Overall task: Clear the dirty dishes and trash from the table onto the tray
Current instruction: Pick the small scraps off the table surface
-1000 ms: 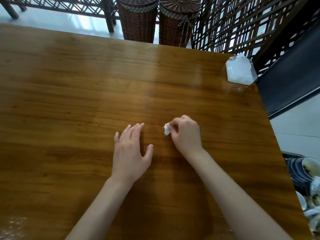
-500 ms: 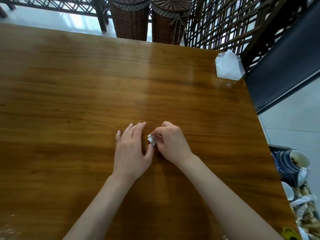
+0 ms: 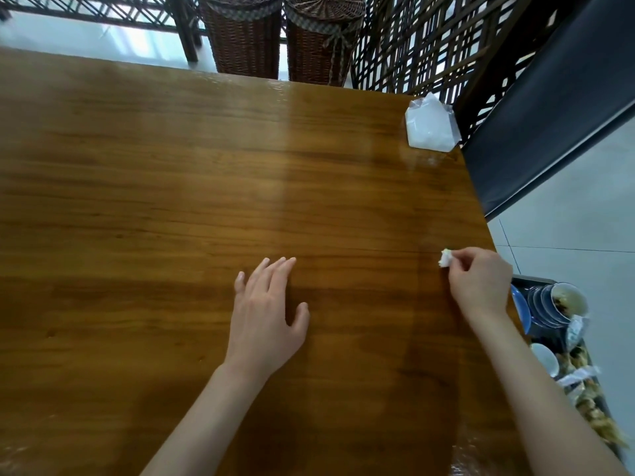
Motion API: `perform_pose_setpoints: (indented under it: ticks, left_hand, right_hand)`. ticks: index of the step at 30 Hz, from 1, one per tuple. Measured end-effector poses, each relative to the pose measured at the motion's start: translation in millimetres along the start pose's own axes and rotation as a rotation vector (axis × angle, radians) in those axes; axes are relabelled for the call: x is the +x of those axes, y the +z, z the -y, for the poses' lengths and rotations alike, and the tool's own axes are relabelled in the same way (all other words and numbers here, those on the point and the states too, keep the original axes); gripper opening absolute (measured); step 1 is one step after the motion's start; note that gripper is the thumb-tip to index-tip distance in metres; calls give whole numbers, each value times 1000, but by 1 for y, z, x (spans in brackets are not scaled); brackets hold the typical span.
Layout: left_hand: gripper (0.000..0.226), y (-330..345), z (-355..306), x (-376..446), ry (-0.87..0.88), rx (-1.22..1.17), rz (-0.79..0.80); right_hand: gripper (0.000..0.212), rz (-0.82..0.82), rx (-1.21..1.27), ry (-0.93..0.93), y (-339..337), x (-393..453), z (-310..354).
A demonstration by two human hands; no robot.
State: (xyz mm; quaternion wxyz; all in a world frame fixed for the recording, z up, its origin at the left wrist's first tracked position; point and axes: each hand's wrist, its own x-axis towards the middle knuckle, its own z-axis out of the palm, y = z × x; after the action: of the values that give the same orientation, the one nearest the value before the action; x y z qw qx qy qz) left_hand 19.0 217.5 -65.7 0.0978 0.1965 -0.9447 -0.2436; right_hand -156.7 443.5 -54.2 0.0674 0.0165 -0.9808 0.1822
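Several stacked bowls (image 3: 549, 305), scraps in tray (image 3: 529, 279); right hand (image 3: 479, 281) pinches wad (image 3: 445, 259).

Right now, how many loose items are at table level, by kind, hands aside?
Crumpled paper scrap, pinched by the right hand near the table edge: 1
Clear plastic tissue pack, far right corner: 1
Total: 2

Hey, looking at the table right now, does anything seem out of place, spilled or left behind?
Nothing looks spilled. One item stands out: a clear plastic packet sits alone at the table's far right corner, right at the edge. The right hand pinches a small white scrap near the right edge, beside the tray of dirty dishes.
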Motion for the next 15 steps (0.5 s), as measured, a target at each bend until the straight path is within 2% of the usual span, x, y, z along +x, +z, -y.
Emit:
perform_pose_setpoints:
  ticks: [3, 6, 15]
  left_hand:
    - [62, -1, 0, -6, -16, -12, -11]
    - [60, -4, 5, -11, -46, -23, -32]
    - [56, -15, 20, -18, -120, -37, -79]
  right_hand:
    - [19, -52, 44, 80, 6, -5, 15]
    - [19, -15, 106, 30, 17, -20, 48]
    - [16, 252, 216, -435, 45, -111, 137]
